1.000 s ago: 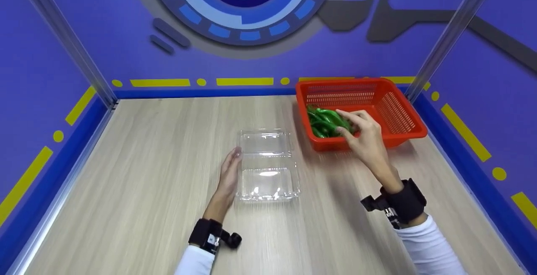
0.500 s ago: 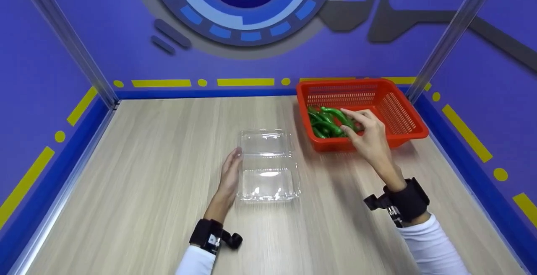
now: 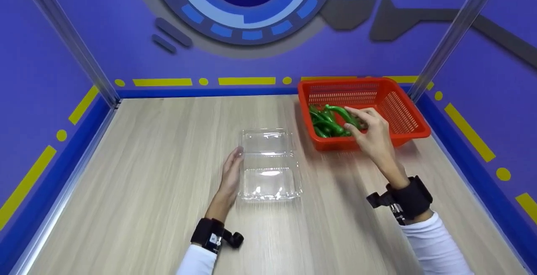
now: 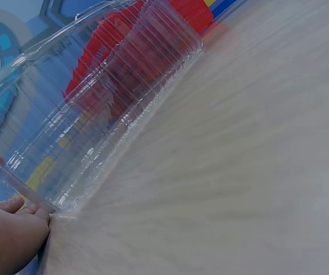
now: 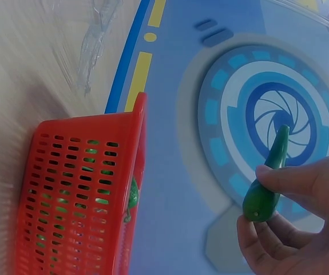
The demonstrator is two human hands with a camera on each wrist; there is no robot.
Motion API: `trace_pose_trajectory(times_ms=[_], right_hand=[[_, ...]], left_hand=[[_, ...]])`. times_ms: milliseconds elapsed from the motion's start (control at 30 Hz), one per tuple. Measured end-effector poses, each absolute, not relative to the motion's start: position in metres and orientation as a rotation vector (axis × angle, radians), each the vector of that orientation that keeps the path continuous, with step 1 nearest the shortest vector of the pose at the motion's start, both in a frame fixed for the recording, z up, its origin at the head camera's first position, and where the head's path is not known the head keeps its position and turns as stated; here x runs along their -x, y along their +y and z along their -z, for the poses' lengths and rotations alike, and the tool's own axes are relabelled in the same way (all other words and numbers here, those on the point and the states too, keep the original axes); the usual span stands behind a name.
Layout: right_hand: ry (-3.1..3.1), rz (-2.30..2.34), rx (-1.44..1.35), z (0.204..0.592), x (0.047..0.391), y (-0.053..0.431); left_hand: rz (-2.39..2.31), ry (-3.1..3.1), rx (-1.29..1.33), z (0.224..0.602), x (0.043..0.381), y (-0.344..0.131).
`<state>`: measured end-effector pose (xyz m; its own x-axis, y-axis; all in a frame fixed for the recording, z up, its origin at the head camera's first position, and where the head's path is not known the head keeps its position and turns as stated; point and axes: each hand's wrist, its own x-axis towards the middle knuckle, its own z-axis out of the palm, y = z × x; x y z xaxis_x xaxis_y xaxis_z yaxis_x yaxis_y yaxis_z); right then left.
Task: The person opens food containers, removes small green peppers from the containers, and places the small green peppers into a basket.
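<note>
My right hand (image 3: 374, 138) pinches a green chili pepper (image 3: 342, 113) between thumb and fingers, over the left half of the red basket (image 3: 413, 134). The right wrist view shows this pepper end-on, above the basket rim, its thick end between thumb and fingers. More green peppers (image 3: 327, 129) lie heaped in the basket's left side. A clear plastic clamshell box (image 3: 268, 182) lies unfolded on the table, lid part away from me. Along its left side, my left hand (image 3: 230, 174) grips the edge near the hinge; in the left wrist view its fingertips are at the box's corner.
The wooden table (image 3: 159, 174) is enclosed by blue printed panels (image 3: 235, 65) at the back and both sides. The basket stands at the back right, close to the back panel. Each wrist wears a black camera strap.
My right hand has shifted slightly right, and the chili pepper in it now stands out more from the heap. My left hand and the box have stayed in place.
</note>
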<state>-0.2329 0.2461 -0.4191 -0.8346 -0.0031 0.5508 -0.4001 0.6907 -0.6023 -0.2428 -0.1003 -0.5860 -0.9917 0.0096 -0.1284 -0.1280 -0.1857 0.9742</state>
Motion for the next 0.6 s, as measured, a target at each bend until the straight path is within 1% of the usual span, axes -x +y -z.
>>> trace_pose_trajectory(times_ms=[600], right_hand=[[-2.441,-1.026,-0.264,0.424,0.251,0.264]], left_hand=[[-2.394,1.916,0.147,0.585,0.243,-0.099]])
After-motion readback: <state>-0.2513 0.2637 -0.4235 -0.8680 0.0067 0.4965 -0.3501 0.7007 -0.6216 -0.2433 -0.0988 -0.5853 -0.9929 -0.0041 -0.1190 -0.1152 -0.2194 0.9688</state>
